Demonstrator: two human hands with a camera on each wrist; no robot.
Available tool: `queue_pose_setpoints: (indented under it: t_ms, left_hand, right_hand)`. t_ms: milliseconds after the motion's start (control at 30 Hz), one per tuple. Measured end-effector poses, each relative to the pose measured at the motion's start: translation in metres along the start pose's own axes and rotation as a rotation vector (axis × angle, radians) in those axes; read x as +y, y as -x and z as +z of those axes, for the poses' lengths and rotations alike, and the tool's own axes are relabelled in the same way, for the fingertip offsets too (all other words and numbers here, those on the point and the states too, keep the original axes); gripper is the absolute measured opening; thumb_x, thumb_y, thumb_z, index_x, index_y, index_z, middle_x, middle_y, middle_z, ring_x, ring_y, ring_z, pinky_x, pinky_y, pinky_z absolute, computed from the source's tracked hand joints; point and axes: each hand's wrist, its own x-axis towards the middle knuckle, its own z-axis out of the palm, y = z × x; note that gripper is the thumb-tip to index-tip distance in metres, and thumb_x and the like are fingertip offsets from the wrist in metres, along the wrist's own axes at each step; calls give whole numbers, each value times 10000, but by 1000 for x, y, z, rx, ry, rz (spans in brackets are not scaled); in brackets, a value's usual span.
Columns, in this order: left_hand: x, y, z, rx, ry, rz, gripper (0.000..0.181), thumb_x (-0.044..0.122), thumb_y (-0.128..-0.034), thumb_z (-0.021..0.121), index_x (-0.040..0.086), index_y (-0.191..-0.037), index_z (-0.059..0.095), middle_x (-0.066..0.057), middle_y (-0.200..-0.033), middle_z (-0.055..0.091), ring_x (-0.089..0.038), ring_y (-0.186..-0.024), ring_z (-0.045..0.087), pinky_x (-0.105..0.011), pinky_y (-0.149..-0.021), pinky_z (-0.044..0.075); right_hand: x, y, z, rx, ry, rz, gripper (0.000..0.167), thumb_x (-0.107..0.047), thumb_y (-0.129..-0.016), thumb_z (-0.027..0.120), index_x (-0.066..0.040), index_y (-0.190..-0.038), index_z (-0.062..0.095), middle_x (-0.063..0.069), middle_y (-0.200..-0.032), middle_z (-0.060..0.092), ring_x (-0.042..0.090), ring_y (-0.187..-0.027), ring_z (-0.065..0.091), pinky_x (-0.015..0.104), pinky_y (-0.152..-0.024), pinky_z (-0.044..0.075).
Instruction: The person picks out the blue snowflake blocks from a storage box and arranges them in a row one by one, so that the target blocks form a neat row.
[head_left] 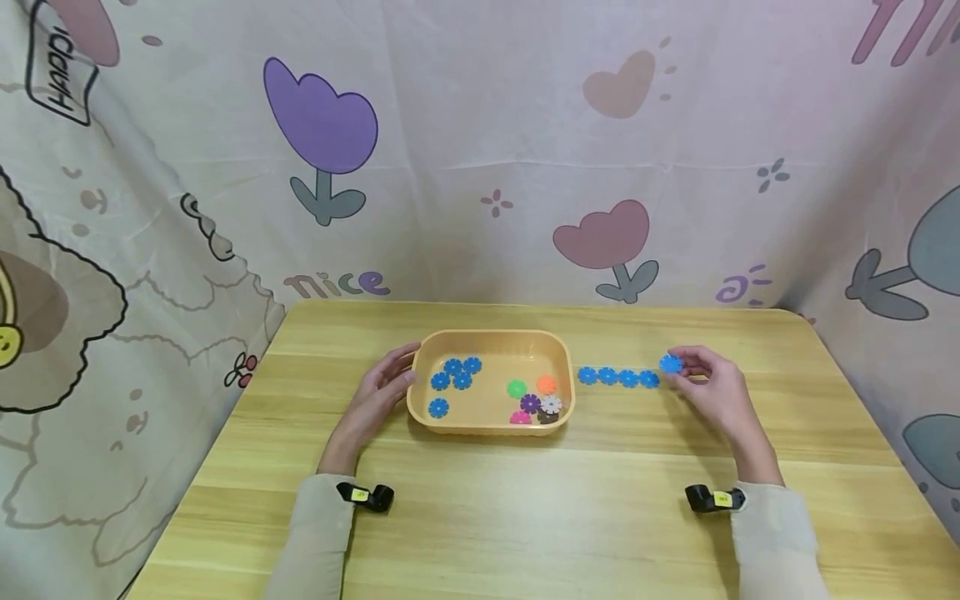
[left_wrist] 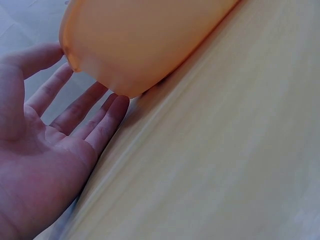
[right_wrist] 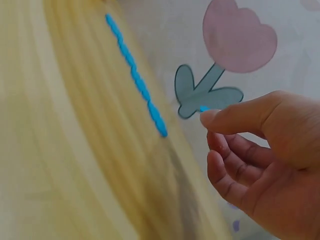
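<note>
My right hand (head_left: 718,392) pinches a blue snowflake disc (head_left: 671,364) between thumb and fingertips, raised a little over the table. In the right wrist view only a sliver of that disc (right_wrist: 203,108) shows past the thumb. Just left of it, a row of several blue snowflake discs (head_left: 617,377) lies flat on the table in a near-straight line. My left hand (head_left: 377,393) touches the left end of a yellow-orange plastic tray (head_left: 491,428). Its fingers are extended against the tray's outer wall (left_wrist: 135,45), with the thumb up by the rim.
Inside the tray, several blue discs (head_left: 453,367) lie at the left. Green (head_left: 517,389), orange (head_left: 547,384), purple, white, pink and dark discs gather at the right. A printed curtain (head_left: 465,167) hangs behind the wooden table (head_left: 525,517).
</note>
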Motion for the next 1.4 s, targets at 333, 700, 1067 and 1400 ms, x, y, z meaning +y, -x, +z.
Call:
queue_pose_setpoints:
  t_ms: [333,700,1067,1400]
  left_hand:
    - [2,-5,4,-7,-1,-9,520,203,-1053,597,167,-1549,444,-99,-1582,423,-310,-1429,430,-319,-1079,474]
    - [-3,1,5,1,4,-8,521,208,-1048,609,169,-1543,452,-93,-1582,428,-309,-1423,440,-316,-1072,479]
    - [0,3,2,6,-25,-24,529,235,-1050,606,184,-1551,442,-84,-1589,417,-309,-1420,442,-312,-1071,479]
    - [1,3,-1,6,-27,-17,533,217,-1055,596,182,-1560,429,-108,-1594,406,-316,-1422,438,-329,-1077,476]
  right_hand:
    - [19,5,-3,-71,113,65,341,-70,-920,771,40,-1227,671,188,-1031,675,186,-867,586,114,-677,479]
    - [26,5,-2,-117,112,112,330,-119,-948,749,29,-1234,674,175,-1049,672,203,-884,570,169,-676,462]
    - [27,4,3,-133,90,134,353,-139,-964,734,24,-1270,664,158,-1062,645,201,-874,525,208,-676,444]
    - [25,0,2,-163,82,126,366,-115,-968,721,41,-1291,650,182,-1084,634,225,-900,519,205,-684,442]
